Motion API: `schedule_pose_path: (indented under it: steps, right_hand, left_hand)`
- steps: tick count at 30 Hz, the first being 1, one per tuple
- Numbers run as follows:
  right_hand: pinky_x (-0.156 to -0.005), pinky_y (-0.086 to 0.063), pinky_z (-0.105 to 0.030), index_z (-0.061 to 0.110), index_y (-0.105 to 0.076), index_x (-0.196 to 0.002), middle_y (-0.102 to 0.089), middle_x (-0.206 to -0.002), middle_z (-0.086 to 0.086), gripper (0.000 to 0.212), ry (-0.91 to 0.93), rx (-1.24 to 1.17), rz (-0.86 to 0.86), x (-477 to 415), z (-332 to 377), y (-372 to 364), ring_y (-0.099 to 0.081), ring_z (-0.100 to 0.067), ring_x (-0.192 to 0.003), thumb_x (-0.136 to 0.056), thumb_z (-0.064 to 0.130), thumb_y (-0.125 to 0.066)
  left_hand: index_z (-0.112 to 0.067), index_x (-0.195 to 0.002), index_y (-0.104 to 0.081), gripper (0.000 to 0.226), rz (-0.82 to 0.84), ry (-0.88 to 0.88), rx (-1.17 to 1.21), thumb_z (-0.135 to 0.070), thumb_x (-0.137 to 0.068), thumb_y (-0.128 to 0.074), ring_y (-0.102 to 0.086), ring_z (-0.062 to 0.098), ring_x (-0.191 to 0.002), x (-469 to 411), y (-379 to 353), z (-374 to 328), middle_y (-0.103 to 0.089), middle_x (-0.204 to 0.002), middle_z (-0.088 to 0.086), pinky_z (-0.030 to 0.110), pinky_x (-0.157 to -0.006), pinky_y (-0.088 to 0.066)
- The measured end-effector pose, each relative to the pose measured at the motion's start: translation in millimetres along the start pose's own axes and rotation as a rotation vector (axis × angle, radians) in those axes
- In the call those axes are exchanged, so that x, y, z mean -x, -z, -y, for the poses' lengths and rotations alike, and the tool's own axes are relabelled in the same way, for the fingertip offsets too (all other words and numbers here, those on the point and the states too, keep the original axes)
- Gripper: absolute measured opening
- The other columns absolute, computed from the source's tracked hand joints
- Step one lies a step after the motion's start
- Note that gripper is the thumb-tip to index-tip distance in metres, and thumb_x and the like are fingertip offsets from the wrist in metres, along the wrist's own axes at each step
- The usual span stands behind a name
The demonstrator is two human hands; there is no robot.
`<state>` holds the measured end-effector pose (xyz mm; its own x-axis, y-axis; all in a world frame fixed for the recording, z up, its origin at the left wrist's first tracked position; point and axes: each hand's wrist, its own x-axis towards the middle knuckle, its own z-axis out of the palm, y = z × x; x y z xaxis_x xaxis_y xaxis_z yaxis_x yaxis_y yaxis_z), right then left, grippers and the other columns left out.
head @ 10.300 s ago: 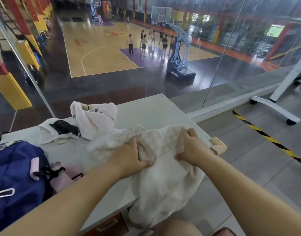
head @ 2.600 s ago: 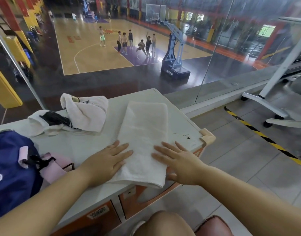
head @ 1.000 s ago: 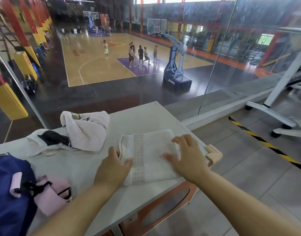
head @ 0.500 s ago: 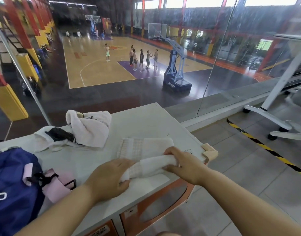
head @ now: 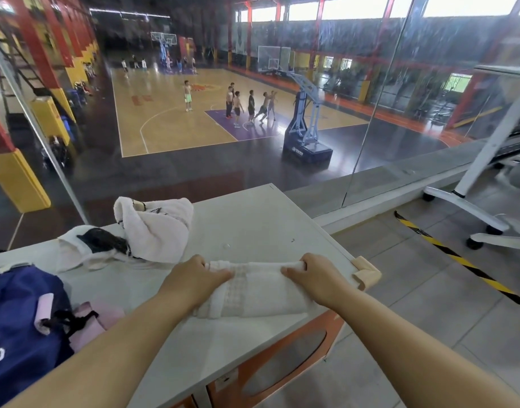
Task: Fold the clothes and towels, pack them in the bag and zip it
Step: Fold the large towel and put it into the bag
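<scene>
Pale surface set against a glass wall, high above a basketball court. At its left end, dark blue bag, partly cut off by the frame, with a pink cloth lying against its right side. Further back, near the far edge, loose heap of clothes, white and pale pink with a dark patch, unfolded. Close to the near right corner, white towel, folded into a thick band lying crosswise, flat on the surface and outside the bag. Left hand at the towel's left end, fingers curled over the far fold, gripping it. Right hand at the right end, likewise gripping the far fold. Just beside the right hand, beige corner guard capping the surface's corner.
</scene>
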<state>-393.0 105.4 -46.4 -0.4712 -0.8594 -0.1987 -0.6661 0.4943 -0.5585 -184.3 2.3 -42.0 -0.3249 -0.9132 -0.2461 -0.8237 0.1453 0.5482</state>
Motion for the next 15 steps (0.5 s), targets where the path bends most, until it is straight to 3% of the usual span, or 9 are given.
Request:
schedule_pose_path:
  steps: [3, 5, 7, 10, 13, 15]
  right_hand:
    - [-0.059, -0.034, -0.029, 0.015, -0.046, -0.089, -0.050, -0.091, -0.001, 0.038, -0.068, -0.015, 0.010, -5, 3, -6, -0.046, -0.016, -0.073, -0.086, 0.053, -0.050]
    - [-0.055, -0.032, -0.027, 0.014, -0.045, -0.093, -0.049, -0.086, 0.001, 0.037, -0.074, -0.017, -0.008, -5, 6, -9, -0.044, -0.013, -0.070, -0.087, 0.050, -0.050]
    - [-0.053, -0.029, -0.026, 0.015, -0.043, -0.093, -0.046, -0.080, 0.004, 0.035, -0.067, -0.036, -0.018, -1, 7, -10, -0.042, -0.010, -0.067, -0.088, 0.048, -0.051]
    - [-0.054, -0.030, -0.025, 0.016, -0.043, -0.093, -0.047, -0.080, 0.005, 0.032, -0.030, -0.091, -0.045, 6, 5, -11, -0.043, -0.008, -0.067, -0.088, 0.046, -0.053]
    - [-0.065, -0.038, -0.027, 0.020, -0.041, -0.106, -0.053, -0.091, 0.004, 0.034, 0.010, -0.143, -0.074, 15, 4, -11, -0.049, -0.011, -0.078, -0.088, 0.044, -0.057]
    - [-0.077, -0.039, -0.028, 0.020, -0.039, -0.121, -0.054, -0.108, 0.002, 0.043, 0.028, -0.145, -0.079, 20, 3, -10, -0.050, -0.015, -0.092, -0.088, 0.041, -0.058]
  left_hand:
    - [-0.008, -0.109, -0.058, 0.056, 0.109, 0.110, 0.063, -0.053, -0.076, -0.061, -0.058, 0.026, -0.088, -2, 2, -7, -0.064, -0.103, 0.009, 0.029, -0.069, -0.044]
    - [-0.008, -0.091, -0.057, 0.039, 0.198, 0.159, 0.206, -0.043, -0.078, -0.066, -0.059, 0.023, -0.077, 1, 6, -11, -0.062, -0.086, 0.006, 0.028, -0.062, -0.047]
    - [-0.010, -0.080, -0.055, 0.029, 0.268, 0.210, 0.365, -0.034, -0.076, -0.071, -0.063, 0.025, -0.075, 3, 11, -10, -0.064, -0.084, 0.010, 0.032, -0.064, -0.054]
    - [-0.007, -0.087, -0.060, 0.022, 0.358, 0.253, 0.540, -0.019, -0.075, -0.075, -0.067, 0.027, -0.076, 7, 13, -4, -0.069, -0.089, 0.016, 0.035, -0.062, -0.056]
    - [0.002, -0.098, -0.065, 0.030, 0.432, 0.266, 0.621, -0.008, -0.073, -0.076, -0.071, 0.029, -0.077, 12, 14, 0, -0.074, -0.088, 0.018, 0.039, -0.069, -0.059]
    - [0.004, -0.099, -0.066, 0.031, 0.461, 0.247, 0.612, -0.004, -0.071, -0.076, -0.072, 0.026, -0.070, 17, 17, 2, -0.075, -0.085, 0.017, 0.037, -0.066, -0.060]
